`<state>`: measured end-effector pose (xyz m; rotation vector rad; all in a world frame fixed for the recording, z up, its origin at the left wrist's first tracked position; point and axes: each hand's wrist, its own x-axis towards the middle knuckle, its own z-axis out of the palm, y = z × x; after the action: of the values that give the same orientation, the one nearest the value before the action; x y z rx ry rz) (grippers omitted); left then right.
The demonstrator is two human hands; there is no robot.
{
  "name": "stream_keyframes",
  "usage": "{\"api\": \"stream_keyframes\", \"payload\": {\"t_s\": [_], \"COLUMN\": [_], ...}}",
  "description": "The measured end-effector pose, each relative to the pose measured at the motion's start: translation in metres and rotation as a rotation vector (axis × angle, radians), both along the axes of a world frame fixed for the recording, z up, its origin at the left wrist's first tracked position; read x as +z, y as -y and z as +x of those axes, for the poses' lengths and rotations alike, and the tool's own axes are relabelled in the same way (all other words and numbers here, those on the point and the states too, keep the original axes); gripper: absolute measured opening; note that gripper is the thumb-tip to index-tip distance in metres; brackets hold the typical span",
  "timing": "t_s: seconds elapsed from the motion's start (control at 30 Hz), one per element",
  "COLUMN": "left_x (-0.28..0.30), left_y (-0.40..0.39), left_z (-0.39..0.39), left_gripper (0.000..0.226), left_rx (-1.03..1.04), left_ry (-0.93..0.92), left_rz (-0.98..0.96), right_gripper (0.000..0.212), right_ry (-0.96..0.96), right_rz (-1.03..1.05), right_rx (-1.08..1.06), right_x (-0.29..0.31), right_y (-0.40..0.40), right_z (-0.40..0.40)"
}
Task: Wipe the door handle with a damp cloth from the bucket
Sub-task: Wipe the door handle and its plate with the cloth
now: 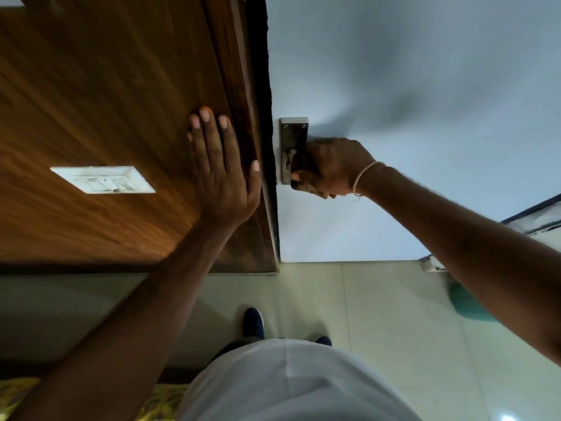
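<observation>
A metal door handle (293, 138) with a rectangular backplate is fixed on the pale door (409, 86). My right hand (331, 168) is closed around the lever, pressing a dark cloth (303, 185) against it; the lever itself is mostly hidden under the cloth and fingers. Flat on the brown wooden panel (106, 101) beside the door edge rests my left hand (223, 168), fingers spread, holding nothing. A green bucket (467, 305) shows partly behind my right forearm on the floor.
A white switch plate (103, 179) sits on the wooden panel to the left. Pale floor tiles (379, 314) lie below, with my dark shoes (253, 323) near the door. A yellow patterned fabric (158, 402) lies at the bottom left.
</observation>
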<state>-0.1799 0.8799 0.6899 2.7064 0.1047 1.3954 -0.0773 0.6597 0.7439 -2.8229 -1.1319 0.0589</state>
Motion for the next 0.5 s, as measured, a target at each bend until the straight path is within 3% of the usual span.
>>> {"api": "stream_keyframes", "payload": {"t_s": [0.37,0.5], "left_x": [0.001,0.003], "left_y": [0.000,0.001], "left_z": [-0.001,-0.002], "left_gripper": [0.077,0.078], "left_rx": [-0.006,0.006], "left_ry": [-0.016,-0.022], "left_rz": [0.004,-0.005], "right_gripper": [0.026,0.015], "right_ry": [-0.100,-0.209], "right_rz": [-0.038,0.068], "right_rx": [-0.070,-0.125], "right_x": [0.012,0.007], "right_y": [0.035,0.056], "right_z": [0.005,0.005]}}
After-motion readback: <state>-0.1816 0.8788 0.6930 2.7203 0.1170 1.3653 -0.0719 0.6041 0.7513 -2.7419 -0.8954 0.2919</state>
